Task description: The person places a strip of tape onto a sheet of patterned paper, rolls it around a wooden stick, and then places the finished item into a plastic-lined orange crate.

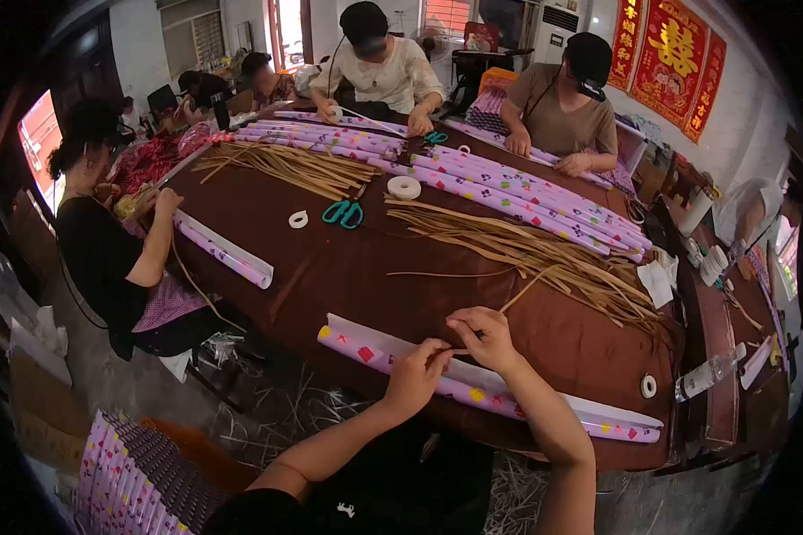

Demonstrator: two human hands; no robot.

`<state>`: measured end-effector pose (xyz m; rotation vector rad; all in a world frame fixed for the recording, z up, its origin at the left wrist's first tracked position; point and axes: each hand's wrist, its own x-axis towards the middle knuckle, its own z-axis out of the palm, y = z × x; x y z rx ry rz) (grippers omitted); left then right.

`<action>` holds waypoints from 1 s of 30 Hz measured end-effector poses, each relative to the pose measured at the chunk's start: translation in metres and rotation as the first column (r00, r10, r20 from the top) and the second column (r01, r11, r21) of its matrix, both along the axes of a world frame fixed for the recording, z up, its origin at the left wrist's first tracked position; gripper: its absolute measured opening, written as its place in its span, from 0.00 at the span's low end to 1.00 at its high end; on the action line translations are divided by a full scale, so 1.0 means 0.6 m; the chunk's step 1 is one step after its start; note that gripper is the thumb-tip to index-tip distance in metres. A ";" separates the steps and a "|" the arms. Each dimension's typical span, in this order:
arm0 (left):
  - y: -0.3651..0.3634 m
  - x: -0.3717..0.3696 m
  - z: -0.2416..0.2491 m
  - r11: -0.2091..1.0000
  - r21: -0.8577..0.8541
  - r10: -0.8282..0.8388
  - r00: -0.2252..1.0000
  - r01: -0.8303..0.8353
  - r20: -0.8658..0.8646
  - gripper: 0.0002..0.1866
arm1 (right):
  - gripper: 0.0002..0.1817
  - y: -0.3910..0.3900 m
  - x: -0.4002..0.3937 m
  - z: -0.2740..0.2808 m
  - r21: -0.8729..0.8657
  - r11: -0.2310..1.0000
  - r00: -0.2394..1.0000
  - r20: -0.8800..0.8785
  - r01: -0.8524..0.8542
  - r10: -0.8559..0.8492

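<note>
A thin brown strip (528, 289) runs from the pile down to my right hand (485, 339), whose thumb and fingers are pinched on it. My left hand (417, 378) is closed just to the left, fingertips pressed together; a short pale length shows between the hands. Both hands are above a partly rolled purple patterned sheet (476, 395) at the near table edge, its white inner side facing up. Whether the left fingers touch the sheet is hard to see. Beyond my hands lies a pile of brown strips (544, 254).
The brown-covered table (348, 276) also holds purple rolls (526, 192), another strip pile (285, 168), teal scissors (343, 214), and white tape rolls (404, 187). A tape roll (649, 385) and plastic bottle (710, 373) are at right. Several people work around the table. Bundled rolls (138, 477) stand at lower left.
</note>
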<state>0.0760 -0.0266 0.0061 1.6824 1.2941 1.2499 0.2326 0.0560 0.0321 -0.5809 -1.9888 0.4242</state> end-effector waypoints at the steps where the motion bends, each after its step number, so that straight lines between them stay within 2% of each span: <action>1: 0.001 -0.002 -0.002 0.999 -0.024 -0.033 0.998 0.034 0.060 0.09 | 0.06 -0.001 0.000 0.001 -0.008 1.000 1.000 0.019 0.011 -0.010; 3: 0.001 -0.002 0.001 0.996 -0.045 -0.065 0.991 0.070 0.121 0.07 | 0.07 -0.005 0.001 0.012 -0.016 1.000 0.999 0.040 0.022 -0.022; 5: -0.001 -0.002 0.011 0.999 -0.017 -0.031 0.990 0.034 0.137 0.06 | 0.12 -0.013 0.006 0.036 -0.193 0.977 0.964 0.264 0.095 -0.042; 6: 0.000 -0.002 0.012 0.999 -0.018 -0.033 0.990 0.036 0.137 0.06 | 0.12 -0.011 0.011 0.041 -0.193 0.976 0.964 0.264 0.097 -0.043; 9: 0.002 0.002 0.005 0.999 -0.029 -0.033 0.984 0.039 0.174 0.06 | 0.15 -0.003 0.034 0.061 -0.410 0.908 0.891 0.439 0.083 0.117; 11: 0.001 0.010 -0.013 0.999 0.053 0.003 0.995 0.003 -0.103 0.06 | 0.14 0.005 0.051 0.081 -0.441 0.895 0.870 0.466 0.070 0.161; 14: 0.003 0.020 -0.010 0.995 0.085 0.065 0.977 -0.049 -0.203 0.06 | 0.18 0.011 0.079 0.097 -0.447 0.894 0.868 0.453 0.023 0.204; 15: 0.004 0.025 -0.013 0.995 0.085 0.064 0.977 -0.048 -0.203 0.06 | 0.16 0.003 0.087 0.115 -0.386 0.918 0.820 0.551 0.088 0.153; 16: 0.007 0.031 -0.020 0.984 0.164 0.117 0.953 -0.073 -0.279 0.05 | 0.15 0.000 0.098 0.126 -0.316 0.937 0.762 0.640 0.145 0.098; 17: 0.010 0.035 -0.025 0.965 0.245 0.175 0.921 -0.090 -0.348 0.05 | 0.11 0.003 0.117 0.130 -0.328 0.926 0.743 0.664 0.188 0.084; 19: 0.013 0.040 -0.028 0.959 0.265 0.194 0.914 -0.101 -0.357 0.05 | 0.09 -0.016 0.151 0.165 0.067 0.980 0.646 0.743 0.188 -0.175; 20: 0.014 0.041 -0.029 0.952 0.285 0.214 0.907 -0.111 -0.363 0.05 | 0.08 -0.021 0.175 0.184 0.150 0.958 0.537 0.801 0.245 -0.263; 21: 0.014 0.041 -0.031 0.953 0.283 0.214 0.908 -0.113 -0.361 0.05 | 0.07 -0.023 0.204 0.203 0.238 0.927 0.416 0.841 0.290 -0.346; 23: 0.015 0.041 -0.033 0.941 0.325 0.221 0.901 -0.096 -0.374 0.05 | 0.06 -0.023 0.286 0.238 0.453 0.822 0.301 0.777 0.344 -0.554; 25: 0.014 0.040 -0.027 0.929 0.358 0.236 0.900 -0.098 -0.366 0.05 | 0.06 -0.057 0.337 0.317 0.653 0.634 0.164 0.632 0.415 -0.758; 26: 0.014 0.039 -0.025 0.915 0.391 0.251 0.899 -0.099 -0.358 0.05 | 0.05 -0.083 0.338 0.373 0.621 0.617 0.253 0.576 0.482 -0.777; 27: 0.015 0.039 -0.027 0.917 0.388 0.247 0.900 -0.097 -0.359 0.05 | 0.05 -0.106 0.373 0.413 0.633 0.561 0.136 0.591 0.534 -0.795; 30: 0.016 0.036 -0.035 0.936 0.344 0.198 0.915 -0.071 -0.350 0.04 | 0.09 -0.169 0.365 0.486 0.529 0.598 0.139 0.668 0.602 -0.731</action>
